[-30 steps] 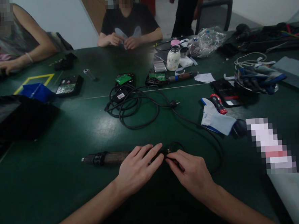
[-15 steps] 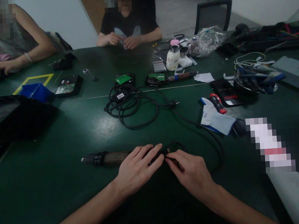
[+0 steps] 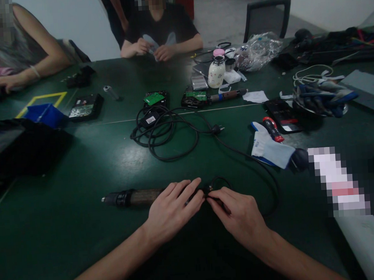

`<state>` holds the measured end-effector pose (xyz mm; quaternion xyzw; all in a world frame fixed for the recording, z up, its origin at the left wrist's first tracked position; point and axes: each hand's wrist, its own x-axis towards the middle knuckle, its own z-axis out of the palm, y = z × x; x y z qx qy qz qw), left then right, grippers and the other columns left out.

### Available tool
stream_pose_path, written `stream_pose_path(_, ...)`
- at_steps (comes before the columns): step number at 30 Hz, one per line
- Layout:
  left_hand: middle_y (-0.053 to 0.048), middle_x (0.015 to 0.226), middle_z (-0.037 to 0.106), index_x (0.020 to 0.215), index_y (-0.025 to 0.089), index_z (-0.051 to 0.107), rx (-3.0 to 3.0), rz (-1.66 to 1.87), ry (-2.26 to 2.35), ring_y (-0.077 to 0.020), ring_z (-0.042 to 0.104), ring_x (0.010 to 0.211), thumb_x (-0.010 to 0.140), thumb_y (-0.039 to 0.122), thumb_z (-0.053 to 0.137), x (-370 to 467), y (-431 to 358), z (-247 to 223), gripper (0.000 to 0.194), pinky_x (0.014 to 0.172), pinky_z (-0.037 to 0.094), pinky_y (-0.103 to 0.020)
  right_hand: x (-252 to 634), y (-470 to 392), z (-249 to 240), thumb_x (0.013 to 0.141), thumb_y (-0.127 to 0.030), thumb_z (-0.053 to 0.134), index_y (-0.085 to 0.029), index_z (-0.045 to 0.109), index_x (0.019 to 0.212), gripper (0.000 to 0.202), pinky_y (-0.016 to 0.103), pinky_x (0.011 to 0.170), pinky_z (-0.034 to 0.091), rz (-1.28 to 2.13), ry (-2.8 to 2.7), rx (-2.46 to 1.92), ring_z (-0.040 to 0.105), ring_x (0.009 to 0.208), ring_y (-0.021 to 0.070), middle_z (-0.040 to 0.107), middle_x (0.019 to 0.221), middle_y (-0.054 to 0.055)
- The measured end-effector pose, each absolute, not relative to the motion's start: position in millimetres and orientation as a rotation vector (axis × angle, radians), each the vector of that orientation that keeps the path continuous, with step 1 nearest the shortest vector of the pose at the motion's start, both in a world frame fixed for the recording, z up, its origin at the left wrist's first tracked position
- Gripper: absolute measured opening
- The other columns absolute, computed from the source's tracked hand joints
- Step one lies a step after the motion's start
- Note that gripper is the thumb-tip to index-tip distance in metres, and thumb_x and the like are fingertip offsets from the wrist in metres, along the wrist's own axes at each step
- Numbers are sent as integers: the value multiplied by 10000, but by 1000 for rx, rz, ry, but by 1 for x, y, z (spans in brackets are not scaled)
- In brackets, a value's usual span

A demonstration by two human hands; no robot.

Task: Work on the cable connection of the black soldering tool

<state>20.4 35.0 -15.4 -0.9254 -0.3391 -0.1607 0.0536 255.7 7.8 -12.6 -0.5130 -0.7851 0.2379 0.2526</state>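
Overall, the green tabletop [image 3: 81,180] spreads widest, its far edge running past a person [image 3: 164,29]; its near edge is too dark to trace. A black object [image 3: 22,143] bounds the left side, and a white box [image 3: 366,239] slants along the right. The cable [image 3: 167,159] lies coiled at the middle, one run curving down to the right hand [image 3: 240,210]. Green surface stretches between coil and driver [image 3: 133,197], and leftward from the driver's bit end. The driver lies crosswise in front, its rear beneath the left hand [image 3: 172,206], fingers extended and slightly spread; whether they grip, I cannot tell. Right thumb and forefinger pinch the cable near the driver's rear. Farther right, a glove [image 3: 271,151] lies just beside a red screwdriver [image 3: 271,130].
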Motion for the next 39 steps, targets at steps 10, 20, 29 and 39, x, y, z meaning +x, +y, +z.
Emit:
stream_pose_path(10, -70, 1513, 597, 1267, 236, 667, -2820, -447, -995, -271, 643, 1234, 1001, 250, 660, 20, 35, -15, 266, 951, 526, -408, 256, 8, -14, 1055, -247, 560, -227, 737, 1102, 184, 265, 672, 532, 629, -2138, -1386, 724, 789, 157, 766, 973, 35)
stream_pose_path(20, -69, 1508, 602, 1262, 241, 665, -2828, -438, -973, -271, 640, 1237, 1009, 224, 637, 19, 35, -14, 255, 942, 521, -406, 255, 8, -12, 1057, -239, 552, -227, 738, 1106, 193, 255, 697, 533, 651, -2137, -1393, 725, 806, 156, 765, 983, 38)
stream_pose_path(29, -61, 1506, 603, 1250, 251, 675, -2823, -435, -992, -270, 639, 1235, 1001, 230, 647, 19, 35, -14, 251, 946, 527, -409, 256, 7, -15, 1059, -258, 564, -230, 732, 1112, 179, 263, 687, 522, 657, -2132, -1395, 718, 801, 155, 761, 982, 30)
stream_pose_path(39, -73, 1494, 605, 1278, 227, 665, -2845, -455, -974, -261, 608, 1304, 1011, 208, 622, 16, 35, -18, 271, 1105, 501, -435, 257, 9, -16, 1066, -265, 555, -235, 727, 1112, 181, 276, 716, 533, 674, -2135, -1395, 723, 828, 164, 765, 993, 32)
